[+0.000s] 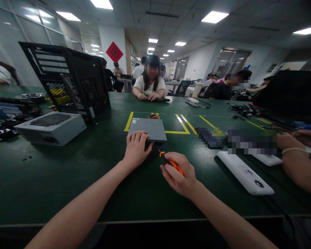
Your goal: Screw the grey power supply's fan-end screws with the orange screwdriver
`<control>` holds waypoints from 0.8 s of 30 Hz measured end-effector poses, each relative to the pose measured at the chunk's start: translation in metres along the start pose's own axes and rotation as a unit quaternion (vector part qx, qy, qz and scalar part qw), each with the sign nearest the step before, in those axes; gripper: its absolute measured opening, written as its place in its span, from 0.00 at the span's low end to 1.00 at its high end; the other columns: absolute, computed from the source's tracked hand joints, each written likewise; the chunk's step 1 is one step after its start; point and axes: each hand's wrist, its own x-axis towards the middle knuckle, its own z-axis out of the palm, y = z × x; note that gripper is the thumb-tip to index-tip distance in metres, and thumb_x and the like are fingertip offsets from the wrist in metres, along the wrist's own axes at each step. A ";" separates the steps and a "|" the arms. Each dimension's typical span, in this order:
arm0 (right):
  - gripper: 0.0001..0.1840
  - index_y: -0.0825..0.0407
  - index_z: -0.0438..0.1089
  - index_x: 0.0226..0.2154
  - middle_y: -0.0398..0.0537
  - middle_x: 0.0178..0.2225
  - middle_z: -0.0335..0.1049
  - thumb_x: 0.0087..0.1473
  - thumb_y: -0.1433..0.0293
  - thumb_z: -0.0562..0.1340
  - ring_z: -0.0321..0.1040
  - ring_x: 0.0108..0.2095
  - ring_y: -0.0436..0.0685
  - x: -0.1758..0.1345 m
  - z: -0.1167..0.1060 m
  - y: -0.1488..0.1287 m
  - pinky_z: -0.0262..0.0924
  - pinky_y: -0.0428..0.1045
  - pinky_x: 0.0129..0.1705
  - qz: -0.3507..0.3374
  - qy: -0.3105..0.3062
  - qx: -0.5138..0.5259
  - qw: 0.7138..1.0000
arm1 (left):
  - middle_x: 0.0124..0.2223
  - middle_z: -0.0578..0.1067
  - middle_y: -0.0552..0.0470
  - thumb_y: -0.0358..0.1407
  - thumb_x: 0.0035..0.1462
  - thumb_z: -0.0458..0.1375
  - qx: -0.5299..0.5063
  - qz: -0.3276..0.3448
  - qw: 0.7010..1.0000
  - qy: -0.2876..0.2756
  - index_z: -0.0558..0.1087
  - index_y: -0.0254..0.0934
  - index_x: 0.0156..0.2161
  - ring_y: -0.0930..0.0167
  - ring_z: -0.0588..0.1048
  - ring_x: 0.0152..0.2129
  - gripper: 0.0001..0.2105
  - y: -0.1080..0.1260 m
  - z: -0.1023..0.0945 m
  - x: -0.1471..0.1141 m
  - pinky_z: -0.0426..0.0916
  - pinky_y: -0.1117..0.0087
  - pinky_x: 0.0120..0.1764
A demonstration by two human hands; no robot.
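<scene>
A grey metal computer power supply (154, 128) lies on the green table in front of me, with coloured wires (152, 116) at its far side. My left hand (137, 147) grips its near left corner, fingers on the top face and thumb at the front side. In my right hand (181, 174) is a screwdriver (174, 165) with an orange and black handle. Its thin tip points up and left, close to the power supply's front side; whether it touches a screw I cannot tell.
To the left stand another power supply (53, 126) and a black computer case (75, 81). A white power strip (245, 173) and a blurred phone-like object (209, 137) lie right. Another person's arm (298, 162) reaches in there; a person (149, 83) sits opposite. Yellow tape (177, 132) marks the table.
</scene>
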 end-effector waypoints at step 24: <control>0.12 0.52 0.62 0.38 0.55 0.46 0.61 0.48 0.79 0.58 0.63 0.50 0.59 0.002 -0.003 0.001 0.70 0.55 0.44 -0.015 -0.026 0.011 0.999 | 0.49 0.69 0.46 0.34 0.52 0.56 -0.013 -0.008 1.000 -0.004 0.64 0.39 0.42 0.62 0.65 0.47 0.11 0.002 -0.001 0.000 0.55 0.58 0.49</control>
